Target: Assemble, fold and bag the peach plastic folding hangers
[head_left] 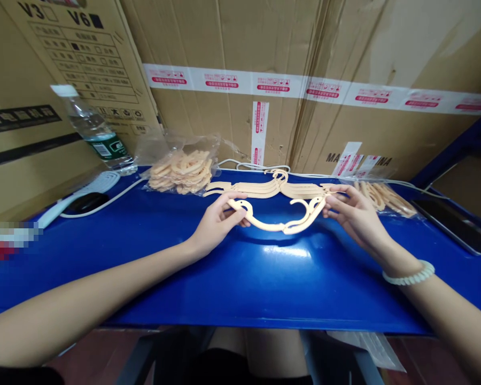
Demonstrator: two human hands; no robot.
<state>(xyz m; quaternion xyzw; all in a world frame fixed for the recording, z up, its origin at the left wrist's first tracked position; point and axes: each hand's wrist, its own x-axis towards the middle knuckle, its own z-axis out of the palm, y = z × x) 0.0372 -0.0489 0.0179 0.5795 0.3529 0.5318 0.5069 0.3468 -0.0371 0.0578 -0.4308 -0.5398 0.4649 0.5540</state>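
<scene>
My left hand [218,220] pinches the left end of a cream plastic hanger [278,216] just above the blue table [240,283]. At the hanger's right end, my right hand [355,214] grips it with curled fingers. The hanger bows downward between both hands, and a hook shape shows near its right end. Just behind it lies a stack of the same cream hangers [270,188], flat on the table. A white bead bracelet [409,274] circles my right wrist.
A clear bag of cream hanger pieces [182,171] sits at the back left, another bag [385,197] at the right. A water bottle [94,131], a white cable [104,203] and a black object stand left. A dark phone [452,224] lies far right. Cardboard boxes [264,69] wall the back.
</scene>
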